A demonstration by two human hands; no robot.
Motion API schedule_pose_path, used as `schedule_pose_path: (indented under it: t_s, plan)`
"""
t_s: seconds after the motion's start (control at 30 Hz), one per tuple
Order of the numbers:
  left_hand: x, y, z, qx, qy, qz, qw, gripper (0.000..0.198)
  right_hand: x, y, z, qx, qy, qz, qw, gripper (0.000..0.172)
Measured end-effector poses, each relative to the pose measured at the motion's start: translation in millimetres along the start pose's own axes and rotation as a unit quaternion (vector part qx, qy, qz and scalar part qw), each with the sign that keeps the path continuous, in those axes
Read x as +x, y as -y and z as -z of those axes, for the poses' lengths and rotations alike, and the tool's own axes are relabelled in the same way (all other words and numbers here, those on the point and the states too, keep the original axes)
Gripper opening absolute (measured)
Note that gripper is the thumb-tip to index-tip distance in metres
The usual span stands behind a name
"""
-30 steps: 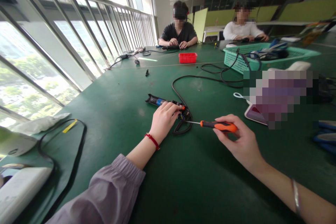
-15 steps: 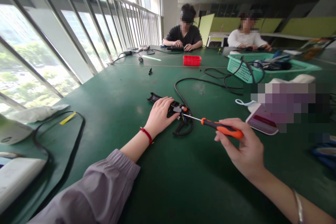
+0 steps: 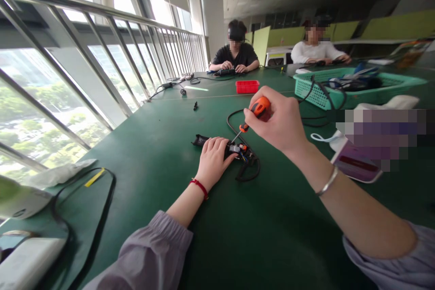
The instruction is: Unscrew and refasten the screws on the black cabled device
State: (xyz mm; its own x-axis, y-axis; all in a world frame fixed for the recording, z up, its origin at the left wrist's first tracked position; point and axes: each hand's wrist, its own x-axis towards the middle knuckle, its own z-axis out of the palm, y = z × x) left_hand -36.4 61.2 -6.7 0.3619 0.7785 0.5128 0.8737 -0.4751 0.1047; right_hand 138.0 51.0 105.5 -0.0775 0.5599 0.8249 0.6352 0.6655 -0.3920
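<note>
We see our left hand lying flat on a small black device that rests on the green table. The fingers are spread over the device body and press it down; they do not close around it. At the right end of the device, coloured wires and an open part are visible, and a black cable curls away from there on the table.

Our right hand is raised above the device and is closed firmly on the orange handle of a screwdriver. The screwdriver is tilted, with the metal tip pointing down and to the left, at the open end of the device just beside our left fingers. We cannot tell if the tip really touches it.

Further away on the table stand a red tray and a green basket with cables inside. Two other persons sit at the far side, their hands on their own work.
</note>
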Motion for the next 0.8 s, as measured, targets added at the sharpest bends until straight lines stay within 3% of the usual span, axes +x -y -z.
schedule_pose_path:
  t_s: [0.2, 0.47, 0.8]
  plan:
    - [4.3, -2.4, -4.7, 0.017, 0.006, 0.003, 1.000, 0.038, -5.4, -17.1, -2.8, -0.042, 0.028, -0.007, 0.999, 0.010]
    - [4.2, -1.3, -5.7, -0.003, 0.007, 0.000, 1.000, 0.036, -6.4, -19.8, 0.9, -0.036, 0.047, -0.016, 0.998, 0.010]
    - [4.3, -1.8, -6.0, -0.010, 0.011, 0.006, 1.000, 0.035, -9.9, -30.7, -4.8, 0.014, 0.015, -0.005, 1.000, 0.015]
